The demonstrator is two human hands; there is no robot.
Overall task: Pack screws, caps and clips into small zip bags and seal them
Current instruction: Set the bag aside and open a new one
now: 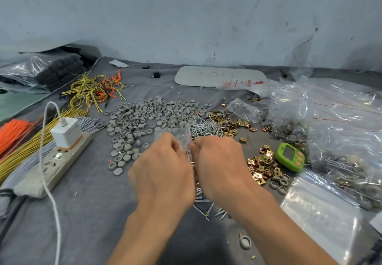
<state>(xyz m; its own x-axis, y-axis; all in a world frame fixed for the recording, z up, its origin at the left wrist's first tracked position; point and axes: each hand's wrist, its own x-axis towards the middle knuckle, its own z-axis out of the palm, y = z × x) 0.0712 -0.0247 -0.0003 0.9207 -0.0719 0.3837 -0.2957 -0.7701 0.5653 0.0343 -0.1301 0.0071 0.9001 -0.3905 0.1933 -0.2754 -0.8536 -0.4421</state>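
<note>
My left hand (163, 167) and my right hand (219, 161) meet at the table's middle, and both pinch the top of a small clear zip bag (183, 138) with a red line at its mouth. The bag's lower part is hidden between my hands. Behind them lies a wide heap of grey caps (148, 116). A pile of silver screws (206, 129) sits just beyond my right hand, and more screws (203, 209) lie under my wrists. Gold clips (263, 166) are heaped to the right, with more clips (225, 121) behind the screws.
A white power strip (51, 167) with a charger and cable lies at left, beside yellow, grey and orange wire bundles (22, 140). A green timer (290, 157) sits right of the clips. Filled bags (339, 124) and empty zip bags (322, 209) crowd the right side.
</note>
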